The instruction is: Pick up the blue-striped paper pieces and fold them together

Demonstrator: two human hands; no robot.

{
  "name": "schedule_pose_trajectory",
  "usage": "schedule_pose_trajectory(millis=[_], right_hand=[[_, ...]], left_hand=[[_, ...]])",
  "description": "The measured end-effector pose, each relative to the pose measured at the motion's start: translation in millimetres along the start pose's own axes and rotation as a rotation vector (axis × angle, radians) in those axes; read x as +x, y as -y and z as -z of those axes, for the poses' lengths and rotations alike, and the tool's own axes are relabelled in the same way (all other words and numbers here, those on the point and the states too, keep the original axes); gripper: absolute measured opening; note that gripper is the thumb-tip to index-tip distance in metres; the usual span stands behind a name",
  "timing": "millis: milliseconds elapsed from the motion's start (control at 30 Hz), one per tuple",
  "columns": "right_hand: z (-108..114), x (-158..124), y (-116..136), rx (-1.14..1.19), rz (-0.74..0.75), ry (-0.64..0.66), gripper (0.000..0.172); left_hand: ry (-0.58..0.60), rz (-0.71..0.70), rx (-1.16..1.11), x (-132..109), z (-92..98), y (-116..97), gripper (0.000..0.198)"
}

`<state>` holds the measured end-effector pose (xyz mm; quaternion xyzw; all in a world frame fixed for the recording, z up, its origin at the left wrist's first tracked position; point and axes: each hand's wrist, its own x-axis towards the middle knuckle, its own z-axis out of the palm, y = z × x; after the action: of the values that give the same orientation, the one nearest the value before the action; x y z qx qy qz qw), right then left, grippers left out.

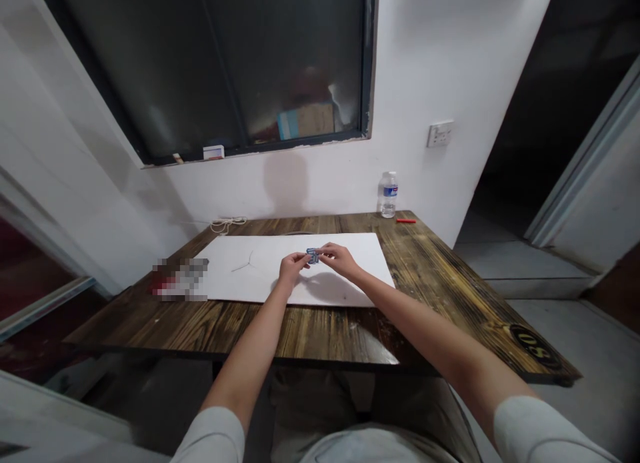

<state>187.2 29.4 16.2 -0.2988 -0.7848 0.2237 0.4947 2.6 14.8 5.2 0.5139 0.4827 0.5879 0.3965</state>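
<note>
Both my hands meet over a large white sheet (360, 260) on a dark wooden table (435, 283). My left hand (291, 267) and my right hand (338, 258) pinch a small blue object (313, 255) between their fingertips, just above the sheet. What the blue object is I cannot make out. A thin bent wire or thread (245, 263) lies on the sheet to the left of my hands.
A water bottle (389, 194) stands at the back of the table by the wall, a red pen (406, 220) beside it. A coil of white cord (227, 223) lies at the back left. A blurred patch (180, 278) covers the table's left part.
</note>
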Motion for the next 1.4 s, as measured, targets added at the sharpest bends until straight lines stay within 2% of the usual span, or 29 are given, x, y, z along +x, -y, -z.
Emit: schedule_pose_trajectory(millis=[100, 233, 400, 500, 567, 667, 767, 900, 1167, 1400], right_hand=[[-2.8, -1.3, -3.6, 0.021, 0.039, -0.047, 0.017], [-7.0, -3.6, -1.0, 0.049, -0.004, -0.099, 0.014], [-11.9, -3.8, 5.4, 0.066, -0.123, -0.138, 0.034], [-15.3, -3.6, 5.4, 0.007, -0.203, -0.156, 0.032], [-17.9, -4.5, 4.7, -0.067, -0.24, -0.085, 0.025], [-21.9, -7.6, 5.5, -0.222, -0.177, 0.172, 0.014], [-26.4, -10.9, 9.9, -0.391, -0.061, 0.396, 0.024], [-31.4, -12.1, 17.5, -0.607, 0.059, 0.555, 0.027], [-33.8, -12.3, 23.5, -0.81, 0.301, 0.665, 0.019], [-34.4, -14.0, 22.1, -0.823, 0.334, 0.634, 0.022]], left_hand=[[0.023, -0.014, -0.011, -0.6, -0.5, -0.2, 0.041], [0.073, -0.037, -0.015, -1.4, -1.6, -1.5, 0.041], [0.109, -0.05, -0.001, -3.8, -3.2, -4.8, 0.042], [0.051, -0.07, -0.015, -3.7, -2.8, -5.5, 0.04], [-0.018, -0.081, -0.037, -2.1, -1.6, -4.9, 0.04], [-0.123, -0.084, -0.056, 1.8, 1.3, -3.3, 0.04], [-0.185, -0.077, -0.065, 4.8, 4.1, -2.0, 0.041], [-0.201, -0.085, -0.053, 5.5, 5.6, -1.6, 0.039], [-0.213, -0.082, -0.04, 5.1, 4.5, -2.0, 0.036], [-0.222, -0.068, -0.017, 3.4, 4.2, -3.7, 0.037]])
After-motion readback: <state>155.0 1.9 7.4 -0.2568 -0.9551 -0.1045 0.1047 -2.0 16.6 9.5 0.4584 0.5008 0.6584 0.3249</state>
